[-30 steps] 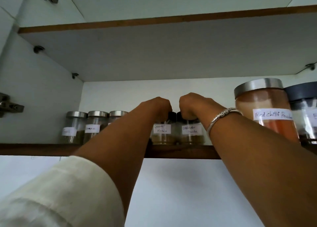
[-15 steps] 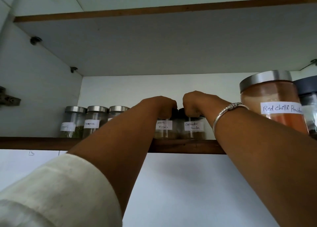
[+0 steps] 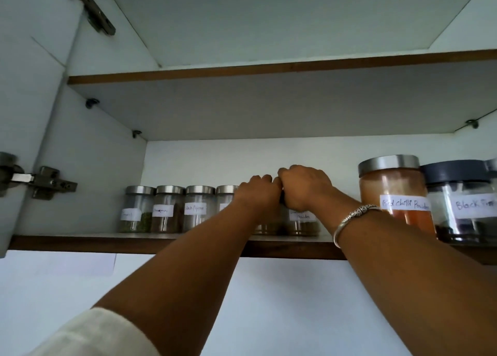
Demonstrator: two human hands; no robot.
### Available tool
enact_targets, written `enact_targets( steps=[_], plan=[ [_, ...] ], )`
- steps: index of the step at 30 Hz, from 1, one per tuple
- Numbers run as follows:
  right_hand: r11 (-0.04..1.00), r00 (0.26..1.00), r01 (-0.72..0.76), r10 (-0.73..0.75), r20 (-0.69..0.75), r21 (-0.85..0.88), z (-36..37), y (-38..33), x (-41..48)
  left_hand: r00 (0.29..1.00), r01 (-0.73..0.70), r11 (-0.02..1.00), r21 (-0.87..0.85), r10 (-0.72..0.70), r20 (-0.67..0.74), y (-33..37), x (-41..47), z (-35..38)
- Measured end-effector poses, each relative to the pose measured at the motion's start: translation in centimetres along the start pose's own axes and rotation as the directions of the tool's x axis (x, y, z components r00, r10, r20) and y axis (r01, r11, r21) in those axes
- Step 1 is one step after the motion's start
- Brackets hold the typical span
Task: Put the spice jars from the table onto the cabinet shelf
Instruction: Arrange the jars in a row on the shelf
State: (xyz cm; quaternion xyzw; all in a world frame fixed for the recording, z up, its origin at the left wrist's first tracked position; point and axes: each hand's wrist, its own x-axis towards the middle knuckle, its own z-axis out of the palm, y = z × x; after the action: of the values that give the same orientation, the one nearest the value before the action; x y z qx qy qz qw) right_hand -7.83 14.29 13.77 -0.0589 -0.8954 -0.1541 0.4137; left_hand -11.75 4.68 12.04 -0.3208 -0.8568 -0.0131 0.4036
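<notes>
Both arms reach up to the cabinet shelf point(image 3: 139, 242). My left hand point(image 3: 256, 192) grips the dark lid of a small glass spice jar point(image 3: 266, 227), which my wrist mostly hides. My right hand point(image 3: 305, 186), with a silver bracelet on the wrist, grips the lid of the coriander powder jar point(image 3: 302, 222) right beside it. Both jars stand on the shelf, touching each other. To their left runs a row of small steel-lidded jars point(image 3: 168, 209), several in number, with white labels.
A large red chilli powder jar point(image 3: 394, 191) and a dark-lidded black pepper jar point(image 3: 462, 202) stand at the right of the shelf. An upper shelf board point(image 3: 269, 102) hangs above. The open door with hinges point(image 3: 43, 180) is at the left.
The camera has tilted up and the view has widened, showing more of the cabinet. Both hands and their two jars have moved deeper onto the shelf, next to the steel-lidded row.
</notes>
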Motion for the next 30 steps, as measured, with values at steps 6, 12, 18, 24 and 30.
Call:
enact_targets(
  steps=[6,12,18,24,30],
  plan=[
    [0.995,0.994,0.099,-0.1,-0.034,-0.017,-2.5,-0.2,-3.1,0.999,0.041,0.999,0.025,-0.041,-0.005,0.2,-2.0,-3.2],
    [0.983,0.98,0.173,-0.178,-0.086,-0.067,-6.3,1.7,-5.8,1.0,0.011,1.0,0.016,-0.011,0.004,2.8,-3.8,-6.8],
    [0.985,0.979,0.17,-0.173,-0.105,-0.038,-9.0,4.3,-9.3,0.999,-0.021,1.0,-0.014,0.022,0.026,6.5,-5.6,-9.2],
    [0.997,0.993,0.064,-0.068,-0.097,-0.046,-11.0,7.7,-11.9,0.993,-0.113,0.993,-0.02,0.114,0.02,9.5,-5.7,-10.8],
    [0.99,0.992,-0.129,0.129,-0.005,-0.064,-12.4,12.0,-14.9,0.978,-0.205,0.968,-0.142,0.196,-0.077,12.5,-4.7,-11.6]
  ],
)
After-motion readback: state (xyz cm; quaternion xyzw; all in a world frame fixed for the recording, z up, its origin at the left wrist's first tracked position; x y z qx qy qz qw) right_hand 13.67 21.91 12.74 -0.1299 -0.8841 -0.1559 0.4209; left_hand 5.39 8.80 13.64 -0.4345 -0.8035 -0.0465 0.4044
